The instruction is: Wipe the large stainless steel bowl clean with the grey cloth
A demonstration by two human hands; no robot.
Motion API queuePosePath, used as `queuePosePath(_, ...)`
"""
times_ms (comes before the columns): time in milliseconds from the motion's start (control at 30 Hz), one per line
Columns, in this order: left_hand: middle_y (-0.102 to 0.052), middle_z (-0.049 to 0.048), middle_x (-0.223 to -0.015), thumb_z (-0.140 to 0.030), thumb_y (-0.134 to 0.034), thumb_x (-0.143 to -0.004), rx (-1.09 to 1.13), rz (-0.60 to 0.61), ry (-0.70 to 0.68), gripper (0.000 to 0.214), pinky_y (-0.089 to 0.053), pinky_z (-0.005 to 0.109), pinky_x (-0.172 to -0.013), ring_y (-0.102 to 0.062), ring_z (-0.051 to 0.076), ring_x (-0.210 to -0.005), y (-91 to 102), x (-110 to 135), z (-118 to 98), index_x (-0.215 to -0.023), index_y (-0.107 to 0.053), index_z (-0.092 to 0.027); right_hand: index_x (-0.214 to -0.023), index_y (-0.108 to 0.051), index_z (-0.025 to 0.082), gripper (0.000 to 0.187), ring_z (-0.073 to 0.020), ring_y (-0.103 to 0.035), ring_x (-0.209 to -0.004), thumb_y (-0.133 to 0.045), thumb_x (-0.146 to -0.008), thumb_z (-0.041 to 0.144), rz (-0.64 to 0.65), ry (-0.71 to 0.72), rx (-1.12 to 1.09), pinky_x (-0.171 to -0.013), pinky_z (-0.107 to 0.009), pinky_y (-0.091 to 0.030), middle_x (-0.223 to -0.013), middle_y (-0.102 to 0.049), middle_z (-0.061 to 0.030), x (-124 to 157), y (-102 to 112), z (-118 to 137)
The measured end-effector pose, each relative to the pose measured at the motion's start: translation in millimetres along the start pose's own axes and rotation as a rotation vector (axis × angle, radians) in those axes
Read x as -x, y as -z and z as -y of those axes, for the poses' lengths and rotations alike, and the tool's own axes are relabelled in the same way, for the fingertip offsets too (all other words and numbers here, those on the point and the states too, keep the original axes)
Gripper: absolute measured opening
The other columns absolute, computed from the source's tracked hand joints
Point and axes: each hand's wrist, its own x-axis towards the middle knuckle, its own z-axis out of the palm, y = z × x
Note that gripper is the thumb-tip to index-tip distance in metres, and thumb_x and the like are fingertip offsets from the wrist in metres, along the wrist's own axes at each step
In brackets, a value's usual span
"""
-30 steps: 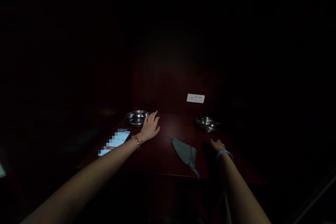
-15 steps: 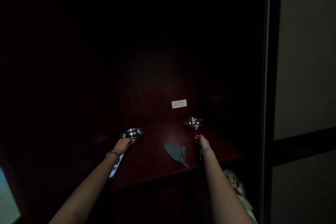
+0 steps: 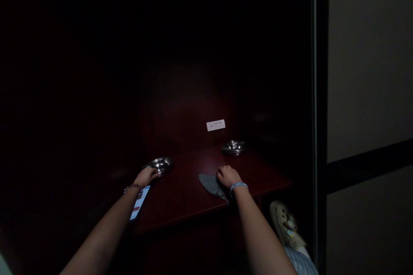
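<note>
The scene is very dark. My left hand (image 3: 146,176) rests against the near rim of a shiny metal dish (image 3: 158,164) at the left edge of a dark red table (image 3: 183,197); its fingers curl at the rim. My right hand (image 3: 227,175) lies on a grey folded cloth (image 3: 209,183) in the table's middle, fingers bent over it. A second metal dish (image 3: 234,147) stands at the far right of the table, apart from both hands.
A white card with red print (image 3: 138,207) sits at the table's left front edge under my left wrist. A white socket plate (image 3: 216,125) is on the back panel. A beige clog on a foot (image 3: 285,225) shows below right, beside a dark door frame (image 3: 319,120).
My right hand has moved left from near the far dish onto the grey cloth. My left hand went from the table's middle to the left dish's rim. The view has pulled back and shifted.
</note>
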Motion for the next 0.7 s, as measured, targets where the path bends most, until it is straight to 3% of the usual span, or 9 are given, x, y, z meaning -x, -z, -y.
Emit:
queuePosePath(167,-0.078,0.0094,-0.099,-0.04,-0.064,-0.084,-0.015,0.062,0.025,0.025,-0.049,0.031,-0.087,-0.07,0.027,-0.099,2.1,-10.7,5.4,-0.088,-0.076,-0.018,-0.121,-0.07,0.012,0.035,-0.0273,-0.064,-0.117,-0.044,-0.101,0.023,0.065,-0.015,0.043,-0.093,-0.033,-0.047,-0.127,-0.068,-0.0197,-2.0,-8.5,1.4)
queuePosePath(367,-0.078,0.0073,-0.09,-0.052,-0.065,-0.076,0.223,0.093,-0.036,0.033,-0.051,0.033,-0.084,-0.071,0.029,-0.093,12.7,-17.2,13.7,-0.077,-0.073,-0.02,-0.12,-0.07,0.017,0.034,-0.0231,-0.064,-0.115,-0.043,-0.1,0.021,0.011,0.046,0.077,-0.093,-0.03,-0.046,-0.128,-0.068,-0.0141,-2.9,-8.6,4.0)
queuePosePath(567,-0.077,0.0095,-0.09,-0.044,-0.066,-0.076,0.18,-0.017,-0.077,0.024,-0.049,0.035,-0.087,-0.07,0.032,-0.095,28.6,-20.7,15.1,-0.079,-0.072,-0.021,-0.117,-0.071,0.019,0.032,-0.0224,-0.064,-0.114,-0.044,-0.099,0.02,-0.032,0.126,0.096,-0.093,-0.029,-0.045,-0.127,-0.068,-0.0122,-2.2,-6.9,10.7)
queuePosePath(700,-0.076,0.0105,-0.099,-0.04,-0.063,-0.084,0.187,-0.147,-0.209,0.023,-0.049,0.034,-0.086,-0.069,0.03,-0.094,38.9,-21.1,-8.0,-0.09,-0.072,-0.02,-0.117,-0.072,0.02,0.032,-0.0235,-0.065,-0.117,-0.046,-0.099,0.023,-0.036,0.104,-0.011,-0.097,-0.031,-0.046,-0.126,-0.07,-0.0116,-6.5,-13.4,12.9)
